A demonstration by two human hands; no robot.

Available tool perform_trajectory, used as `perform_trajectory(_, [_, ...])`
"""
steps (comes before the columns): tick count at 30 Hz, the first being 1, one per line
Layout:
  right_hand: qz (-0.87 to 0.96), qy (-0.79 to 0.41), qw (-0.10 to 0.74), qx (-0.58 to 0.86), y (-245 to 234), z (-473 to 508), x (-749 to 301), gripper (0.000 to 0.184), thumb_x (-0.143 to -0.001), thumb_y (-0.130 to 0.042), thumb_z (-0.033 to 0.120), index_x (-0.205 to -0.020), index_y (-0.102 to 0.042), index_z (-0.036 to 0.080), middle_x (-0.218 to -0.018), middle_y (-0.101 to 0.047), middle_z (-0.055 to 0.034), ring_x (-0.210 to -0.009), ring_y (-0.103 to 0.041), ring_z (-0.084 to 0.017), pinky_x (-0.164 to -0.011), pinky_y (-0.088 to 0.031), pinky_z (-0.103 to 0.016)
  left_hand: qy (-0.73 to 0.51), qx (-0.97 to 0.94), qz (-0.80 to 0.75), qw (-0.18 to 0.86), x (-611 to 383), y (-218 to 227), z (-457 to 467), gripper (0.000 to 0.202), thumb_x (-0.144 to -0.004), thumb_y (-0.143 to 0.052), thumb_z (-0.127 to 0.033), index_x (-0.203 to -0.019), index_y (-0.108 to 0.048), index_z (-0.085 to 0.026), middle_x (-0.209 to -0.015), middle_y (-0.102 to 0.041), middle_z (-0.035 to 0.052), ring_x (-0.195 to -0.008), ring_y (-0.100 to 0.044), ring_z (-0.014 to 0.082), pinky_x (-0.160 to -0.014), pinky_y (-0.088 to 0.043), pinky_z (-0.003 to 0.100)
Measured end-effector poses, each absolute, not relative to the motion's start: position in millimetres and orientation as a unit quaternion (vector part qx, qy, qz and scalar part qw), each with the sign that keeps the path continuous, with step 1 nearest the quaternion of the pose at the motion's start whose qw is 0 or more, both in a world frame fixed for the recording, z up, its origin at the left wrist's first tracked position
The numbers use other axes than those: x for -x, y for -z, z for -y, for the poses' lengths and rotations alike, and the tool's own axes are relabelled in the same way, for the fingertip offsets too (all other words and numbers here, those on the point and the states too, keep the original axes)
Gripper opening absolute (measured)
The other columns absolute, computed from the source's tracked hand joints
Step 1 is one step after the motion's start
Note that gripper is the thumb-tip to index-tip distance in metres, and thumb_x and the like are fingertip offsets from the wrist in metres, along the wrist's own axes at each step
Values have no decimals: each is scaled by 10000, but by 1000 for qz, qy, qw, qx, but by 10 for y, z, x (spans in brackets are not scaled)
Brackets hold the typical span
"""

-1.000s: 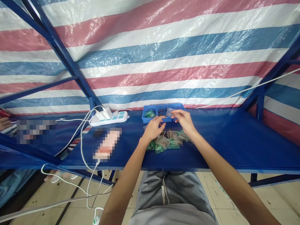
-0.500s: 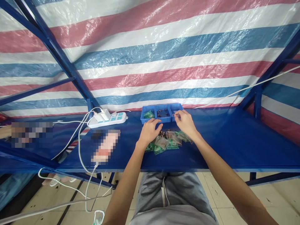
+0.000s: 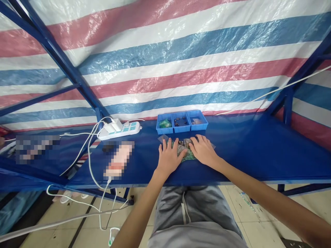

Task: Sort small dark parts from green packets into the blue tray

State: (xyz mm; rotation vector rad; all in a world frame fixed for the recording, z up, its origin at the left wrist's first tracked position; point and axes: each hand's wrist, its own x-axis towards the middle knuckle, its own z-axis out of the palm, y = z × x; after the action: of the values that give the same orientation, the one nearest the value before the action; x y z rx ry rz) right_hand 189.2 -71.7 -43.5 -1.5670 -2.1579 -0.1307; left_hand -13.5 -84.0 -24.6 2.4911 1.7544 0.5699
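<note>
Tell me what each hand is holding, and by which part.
Nothing is held. Left hand and right hand lie flat, fingers spread, on the small bags.

Small clear packets (image 3: 186,152), some with green contents: loose flat pile, lying under and between both hands.

Both hands lie flat, palms down (fingers spread): left (image 3: 169,156), right (image 3: 203,150)

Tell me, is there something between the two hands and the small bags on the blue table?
Nothing visible. The left hand and the right hand both lie flat, palms down, directly on the pile of small plastic bags. The three blue trays stand behind the pile, apart from both hands.
</note>
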Motion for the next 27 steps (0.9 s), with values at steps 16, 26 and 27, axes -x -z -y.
perform_trajectory(16, [802, -14, 334, 495, 102, 120, -1888, 254, -1008, -451, 283, -849, -633, 204, -886, -647, -91, -907, -571, -266, -828, -434, -385, -203, -787, -579, -62, -100, 84, 413, 377, -949, -536, -459, -1197, -629, -192, -1165, -575, 190, -1071, -539, 385, -924, -405, 559])
perform_trajectory(26, [714, -144, 482, 487, -3, -60, -1844, 198, -903, -551, 287, -1058, -638, 202, -809, -693, -38, -723, -640, -216, -728, -482, -338, -234, -790, -560, -93, -103, -156, 286, 286, -946, -552, -340, -1170, -590, -167, -1118, -602, 161, -1043, -566, 344, -887, -453, 472])
perform_trajectory(27, [710, -148, 488, 485, 6, -40, -1853, 243, -897, -556, 288, -1113, -623, 200, -801, -692, -34, -712, -642, -215, -726, -488, -341, -240, -796, -547, -101, -83, -230, 250, 255, -951, -535, -295, -1168, -595, -175, -1106, -606, 148, -1039, -575, 333, -886, -460, 460])
